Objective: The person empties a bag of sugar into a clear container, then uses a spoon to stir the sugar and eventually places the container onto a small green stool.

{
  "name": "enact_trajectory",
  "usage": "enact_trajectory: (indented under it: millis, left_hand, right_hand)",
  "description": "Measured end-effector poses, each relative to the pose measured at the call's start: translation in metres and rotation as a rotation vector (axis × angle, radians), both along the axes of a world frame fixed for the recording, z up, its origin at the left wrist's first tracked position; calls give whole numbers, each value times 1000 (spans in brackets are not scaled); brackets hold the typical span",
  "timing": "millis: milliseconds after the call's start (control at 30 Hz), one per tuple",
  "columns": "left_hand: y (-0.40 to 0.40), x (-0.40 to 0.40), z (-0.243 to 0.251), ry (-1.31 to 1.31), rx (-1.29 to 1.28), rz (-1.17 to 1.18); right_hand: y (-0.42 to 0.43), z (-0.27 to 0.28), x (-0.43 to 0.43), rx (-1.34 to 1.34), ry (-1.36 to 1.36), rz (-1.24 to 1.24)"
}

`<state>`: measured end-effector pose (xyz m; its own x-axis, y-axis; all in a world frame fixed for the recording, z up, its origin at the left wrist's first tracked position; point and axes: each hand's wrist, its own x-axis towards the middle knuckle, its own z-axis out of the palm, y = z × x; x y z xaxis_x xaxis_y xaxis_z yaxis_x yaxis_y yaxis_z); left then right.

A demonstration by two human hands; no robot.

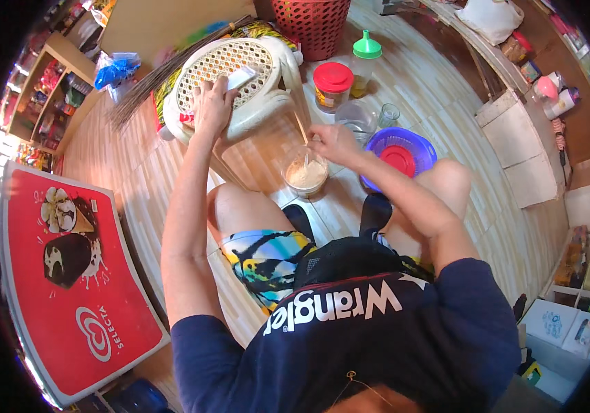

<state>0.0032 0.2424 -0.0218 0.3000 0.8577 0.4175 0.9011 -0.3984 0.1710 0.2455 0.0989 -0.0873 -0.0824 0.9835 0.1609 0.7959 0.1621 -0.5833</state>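
My left hand (213, 106) lies over the lattice seat of a white plastic stool (253, 116). Its thumb and forefinger are at the near end of a small white packet (242, 77); whether they grip it is unclear. Lower down, my right hand (333, 144) has its fingers pinched at the top of a white spoon (306, 161). The spoon's lower end stands in pale, crumbly powder (300, 174) inside a clear round tub (306, 192) on the floor, between my feet and the stool.
Right of the tub sits a purple basket (424, 142) holding a red lid (397, 160). Beyond are a clear bowl (355, 120), a glass (389, 113), a red-lidded jar (333, 85) and a green funnel (367, 46) on a bottle. A stick broom (171, 67) leans behind the stool; a red-topped freezer (78, 289) stands left.
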Motion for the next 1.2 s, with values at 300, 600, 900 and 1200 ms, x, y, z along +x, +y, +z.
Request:
enact_trajectory:
  millis: [300, 600, 900, 1200]
  left_hand:
    - [-6, -5, -6, 161, 158, 40]
    - [-10, -2, 5, 81, -65, 85]
    - [-8, -2, 0, 10, -32, 61]
    - [-7, -3, -3, 1, -8, 59]
  right_hand:
    - [-16, -41, 32, -334, -312, 150]
    - [-28, -72, 30, -465, -374, 324]
    - [-34, -98, 36, -632, -443, 371]
    - [-31, -96, 25, -592, -416, 369]
